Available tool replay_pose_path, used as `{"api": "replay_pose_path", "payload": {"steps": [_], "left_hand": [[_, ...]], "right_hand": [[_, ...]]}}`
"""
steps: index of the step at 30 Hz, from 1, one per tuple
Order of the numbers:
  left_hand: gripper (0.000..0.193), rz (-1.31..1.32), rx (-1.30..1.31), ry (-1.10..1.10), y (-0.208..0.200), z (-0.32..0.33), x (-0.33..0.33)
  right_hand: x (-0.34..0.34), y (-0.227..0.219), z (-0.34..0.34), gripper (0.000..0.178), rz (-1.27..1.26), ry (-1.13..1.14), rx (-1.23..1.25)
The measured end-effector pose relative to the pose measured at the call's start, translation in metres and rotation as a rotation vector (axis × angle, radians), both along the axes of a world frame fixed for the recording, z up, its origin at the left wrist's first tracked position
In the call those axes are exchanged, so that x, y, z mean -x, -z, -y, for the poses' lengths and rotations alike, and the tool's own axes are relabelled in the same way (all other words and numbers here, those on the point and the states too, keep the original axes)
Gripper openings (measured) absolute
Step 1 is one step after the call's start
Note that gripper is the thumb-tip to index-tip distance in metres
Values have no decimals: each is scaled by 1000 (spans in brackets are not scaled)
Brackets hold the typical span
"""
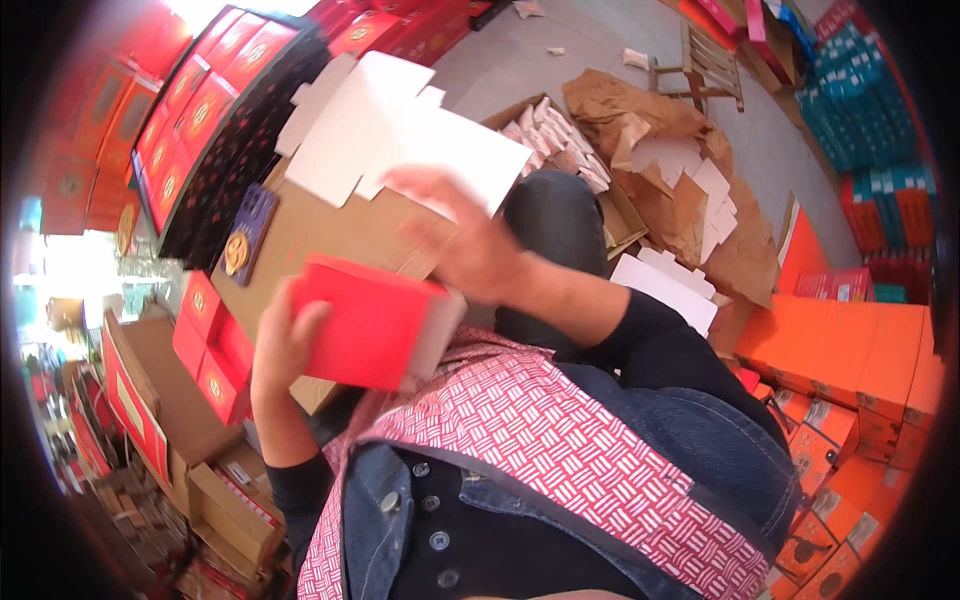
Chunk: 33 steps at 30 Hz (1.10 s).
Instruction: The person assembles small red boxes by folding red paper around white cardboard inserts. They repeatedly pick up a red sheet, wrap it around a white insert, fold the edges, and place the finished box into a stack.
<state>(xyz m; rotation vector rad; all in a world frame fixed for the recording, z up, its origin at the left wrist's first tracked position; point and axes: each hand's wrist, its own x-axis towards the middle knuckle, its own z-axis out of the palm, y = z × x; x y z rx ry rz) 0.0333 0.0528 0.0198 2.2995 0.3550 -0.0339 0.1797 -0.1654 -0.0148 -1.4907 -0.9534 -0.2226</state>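
Observation:
My left hand [279, 345] grips a red cardboard box [362, 325] by its left side, thumb over the face. The box is tilted in front of my lap, and its pale grey-white side faces right. Beside it, to the upper right, my right hand [458, 240] is raised with the fingers apart and nothing in them; motion blurs it. White die-cut card sheets [400, 140] lie under and beyond the right hand, on a brown cardboard surface [300, 235].
Stacked red boxes [205, 105] stand at the far left. Near them lies a flat purple thing with a gold emblem [240, 250]. An open carton holds white packets [560, 145], next to crumpled brown paper [650, 130]. Orange boxes [840, 350] are piled at right.

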Motion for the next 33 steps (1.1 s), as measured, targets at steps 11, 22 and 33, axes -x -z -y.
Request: {"api": "replay_pose_path", "payload": {"steps": [11, 22, 33], "left_hand": [[48, 173, 524, -681, 36, 35, -16], [50, 135, 295, -561, 47, 27, -20], [49, 252, 742, -627, 80, -15, -5]], "right_hand": [[-178, 302, 250, 27, -499, 804, 788], [-173, 417, 253, 37, -771, 747, 1018], [-175, 182, 221, 41, -500, 452, 12]]}}
